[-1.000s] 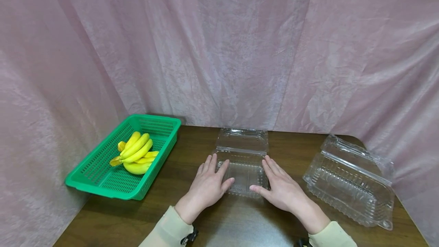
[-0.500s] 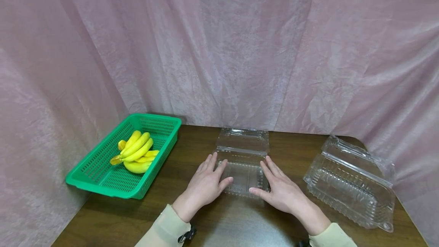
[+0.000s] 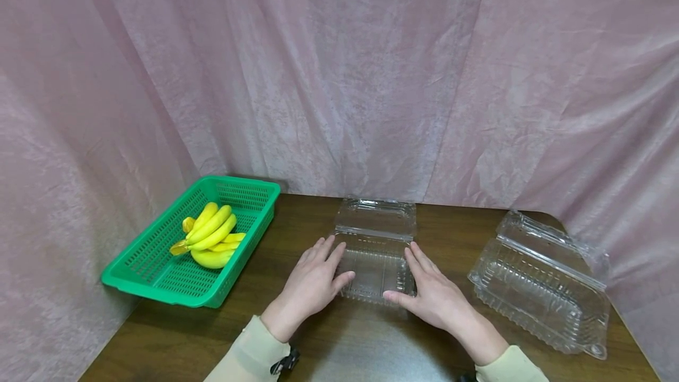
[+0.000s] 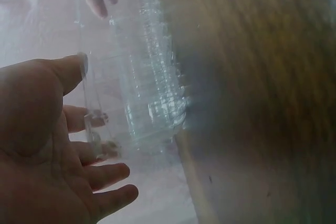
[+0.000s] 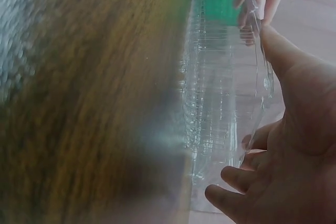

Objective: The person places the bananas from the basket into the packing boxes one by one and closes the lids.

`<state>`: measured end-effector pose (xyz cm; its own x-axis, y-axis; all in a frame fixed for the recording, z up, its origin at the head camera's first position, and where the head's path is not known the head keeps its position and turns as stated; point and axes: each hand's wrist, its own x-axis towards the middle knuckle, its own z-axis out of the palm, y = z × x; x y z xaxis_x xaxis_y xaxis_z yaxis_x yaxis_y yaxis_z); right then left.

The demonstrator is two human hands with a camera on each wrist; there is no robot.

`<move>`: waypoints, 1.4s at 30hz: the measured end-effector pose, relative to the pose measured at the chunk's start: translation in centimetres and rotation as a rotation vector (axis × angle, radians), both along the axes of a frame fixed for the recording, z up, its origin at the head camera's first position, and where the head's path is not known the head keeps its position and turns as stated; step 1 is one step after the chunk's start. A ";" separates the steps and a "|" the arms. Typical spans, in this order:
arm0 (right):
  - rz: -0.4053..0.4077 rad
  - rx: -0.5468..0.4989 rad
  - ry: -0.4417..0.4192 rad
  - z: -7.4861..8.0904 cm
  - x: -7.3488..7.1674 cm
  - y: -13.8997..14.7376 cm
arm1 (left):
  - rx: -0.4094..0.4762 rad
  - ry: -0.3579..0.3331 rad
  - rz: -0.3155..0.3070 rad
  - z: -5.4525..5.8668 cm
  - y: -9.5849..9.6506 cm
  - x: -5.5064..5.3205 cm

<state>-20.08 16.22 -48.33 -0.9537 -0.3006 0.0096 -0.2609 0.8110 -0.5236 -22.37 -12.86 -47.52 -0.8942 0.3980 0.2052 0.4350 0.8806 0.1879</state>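
In the head view, a clear plastic clamshell container (image 3: 371,261) sits mid-table with its lid (image 3: 376,217) folded back, away from the person. My left hand (image 3: 313,285) is at its left rim, fingers mostly straight and pointing forward. On the opposite side, the fingertips of my right hand (image 3: 437,293) lie right at the right rim, its thumb over the front corner. Through the container's wall (image 4: 149,98) in the left wrist view, some of the left fingers show behind the rim. The right wrist view has the right hand (image 5: 304,129) beside the container's side, fingers loosely extended.
At the left stands a green perforated basket (image 3: 159,270) with bunches of yellow bananas (image 3: 212,231) in it. A second clear clamshell (image 3: 541,287), lid open, lies at an angle near the right table edge. A pink curtain (image 3: 371,75) hangs behind the table (image 3: 366,346).
My left hand has shifted slightly left, its thumb moving outward from over the container. The right hand and both containers stay nearly where they were.
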 end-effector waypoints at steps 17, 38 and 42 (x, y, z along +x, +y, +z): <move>-0.014 -0.003 0.001 0.1 0.1 -0.1 | -0.008 0.042 0.022 1.1 -1.5 -0.2; -0.013 -0.011 0.002 0.0 0.1 0.0 | -0.035 0.093 0.045 2.6 -3.4 -0.2; -0.013 -0.016 0.001 0.1 0.2 0.0 | -0.040 0.119 0.044 2.9 -3.8 -0.2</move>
<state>-19.86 16.24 -48.27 -0.9575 -0.2879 0.0156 -0.2511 0.8060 -0.5361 -22.58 -16.65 -44.66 -0.8813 0.3688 0.2954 0.4127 0.9052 0.1012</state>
